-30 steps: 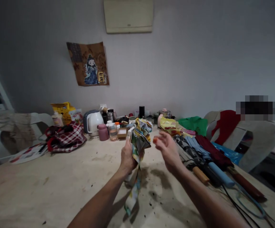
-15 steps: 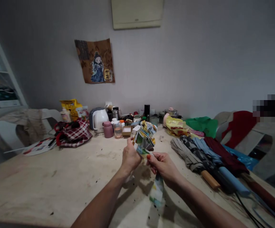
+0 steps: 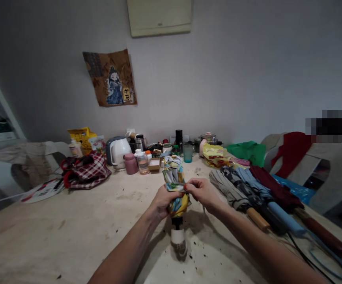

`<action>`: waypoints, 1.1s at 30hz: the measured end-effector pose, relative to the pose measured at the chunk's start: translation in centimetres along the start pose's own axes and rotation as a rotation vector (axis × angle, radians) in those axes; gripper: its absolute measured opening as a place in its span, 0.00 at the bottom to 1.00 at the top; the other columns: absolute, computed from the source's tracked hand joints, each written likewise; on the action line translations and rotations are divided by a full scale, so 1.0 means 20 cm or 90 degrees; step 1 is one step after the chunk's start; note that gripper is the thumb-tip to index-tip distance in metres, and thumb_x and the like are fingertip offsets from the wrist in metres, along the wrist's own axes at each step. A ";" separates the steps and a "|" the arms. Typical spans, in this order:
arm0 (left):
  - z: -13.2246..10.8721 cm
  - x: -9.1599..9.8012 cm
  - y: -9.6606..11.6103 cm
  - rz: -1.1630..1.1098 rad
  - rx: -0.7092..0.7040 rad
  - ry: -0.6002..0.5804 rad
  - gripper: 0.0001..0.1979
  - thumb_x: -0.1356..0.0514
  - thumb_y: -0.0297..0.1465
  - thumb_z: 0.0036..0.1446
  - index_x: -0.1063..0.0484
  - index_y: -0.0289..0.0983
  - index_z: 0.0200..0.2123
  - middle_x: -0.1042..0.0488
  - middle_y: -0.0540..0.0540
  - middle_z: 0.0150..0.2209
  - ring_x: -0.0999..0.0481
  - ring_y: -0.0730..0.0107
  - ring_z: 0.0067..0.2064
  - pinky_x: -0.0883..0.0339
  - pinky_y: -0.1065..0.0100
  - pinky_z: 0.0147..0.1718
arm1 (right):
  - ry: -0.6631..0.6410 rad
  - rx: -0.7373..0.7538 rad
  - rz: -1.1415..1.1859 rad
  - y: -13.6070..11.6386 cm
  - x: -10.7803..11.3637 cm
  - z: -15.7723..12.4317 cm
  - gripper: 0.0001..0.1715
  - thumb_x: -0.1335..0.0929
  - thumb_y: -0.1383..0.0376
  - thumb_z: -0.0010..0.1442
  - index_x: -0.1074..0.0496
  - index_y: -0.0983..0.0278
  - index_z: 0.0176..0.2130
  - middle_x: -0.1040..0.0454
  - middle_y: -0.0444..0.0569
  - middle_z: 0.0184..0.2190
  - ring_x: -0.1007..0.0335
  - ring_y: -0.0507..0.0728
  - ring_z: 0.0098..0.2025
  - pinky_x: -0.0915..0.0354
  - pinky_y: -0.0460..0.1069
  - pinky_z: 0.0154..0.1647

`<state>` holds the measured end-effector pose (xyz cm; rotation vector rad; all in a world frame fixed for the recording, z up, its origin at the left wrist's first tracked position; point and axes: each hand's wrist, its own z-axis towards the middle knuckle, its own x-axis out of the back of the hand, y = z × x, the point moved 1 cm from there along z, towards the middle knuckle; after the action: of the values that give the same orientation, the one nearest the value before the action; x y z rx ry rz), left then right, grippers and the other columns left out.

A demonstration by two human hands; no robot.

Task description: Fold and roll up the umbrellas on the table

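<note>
A colourful folding umbrella (image 3: 178,207), patterned in yellow, blue and white, is held folded up over the table, its white handle (image 3: 178,238) pointing toward me. My left hand (image 3: 163,200) is wrapped around the umbrella's left side, thumb lying across the fabric. A strap (image 3: 175,187) of the same fabric runs across the front of the folds. At its right end, my right hand (image 3: 199,191) pinches the strap between thumb and fingers, close against the canopy. The fingers behind the umbrella are partly hidden.
Several folded umbrellas (image 3: 242,189) lie on the right of the table (image 3: 85,232). At the back stand a white kettle (image 3: 120,152), a pink jar (image 3: 131,163) and a teal cup (image 3: 187,154). A plaid bag (image 3: 88,171) sits at the left, near a round fan (image 3: 42,190).
The umbrella has turned so its handle now points at me. The strap, hanging down earlier, now lies across the folds. My view has shifted slightly to the right.
</note>
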<state>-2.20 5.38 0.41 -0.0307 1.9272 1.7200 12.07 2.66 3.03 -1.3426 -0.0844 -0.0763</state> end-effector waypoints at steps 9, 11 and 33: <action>-0.06 -0.03 -0.03 -0.097 0.035 -0.099 0.30 0.24 0.36 0.26 0.26 0.31 0.36 0.25 0.46 0.28 0.28 0.72 0.27 0.32 0.70 0.29 | -0.068 -0.047 0.268 0.06 0.06 0.03 0.22 0.25 0.59 0.40 0.41 0.64 0.21 0.45 0.34 0.14 0.58 0.42 0.15 0.63 0.42 0.15; -0.06 -0.05 -0.04 -0.100 0.018 -0.095 0.30 0.24 0.35 0.26 0.27 0.31 0.37 0.25 0.46 0.28 0.28 0.72 0.27 0.32 0.70 0.29 | -0.054 -0.032 0.282 0.08 0.08 0.03 0.24 0.24 0.58 0.40 0.41 0.64 0.21 0.44 0.34 0.14 0.58 0.42 0.14 0.63 0.41 0.14; -0.04 -0.04 -0.17 -0.124 0.108 -0.135 0.26 0.27 0.38 0.31 0.29 0.34 0.35 0.25 0.46 0.30 0.27 0.71 0.28 0.31 0.68 0.29 | -0.130 -0.063 0.226 0.16 0.12 0.02 0.31 0.24 0.52 0.41 0.32 0.66 0.40 0.34 0.39 0.24 0.53 0.43 0.17 0.59 0.41 0.16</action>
<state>-0.53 3.74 -2.43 0.0252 1.8406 1.3713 14.82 3.66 0.35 -1.4422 -0.0136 0.3615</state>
